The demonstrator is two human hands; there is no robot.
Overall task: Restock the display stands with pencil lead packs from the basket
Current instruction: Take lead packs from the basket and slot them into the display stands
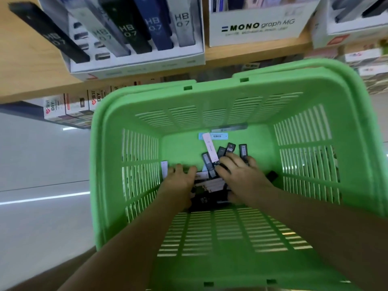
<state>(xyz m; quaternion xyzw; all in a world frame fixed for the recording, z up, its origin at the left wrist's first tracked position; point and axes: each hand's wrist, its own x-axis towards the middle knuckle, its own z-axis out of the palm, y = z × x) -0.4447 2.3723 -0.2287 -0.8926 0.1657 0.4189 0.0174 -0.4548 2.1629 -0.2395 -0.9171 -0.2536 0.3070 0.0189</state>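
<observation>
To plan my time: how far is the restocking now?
Done: the stand already holds several HB 0.7 packs. In hand: both hands are inside the basket; the right hand grips a fan of packs, the left hand rests on the pile. Left: that whole pile has to go up to the stand.

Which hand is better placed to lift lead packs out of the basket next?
Right, probably. The right hand has its fingers curled over a fan of lead packs in the basket; the left hand only sits on the pile, its grip unclear.
</observation>
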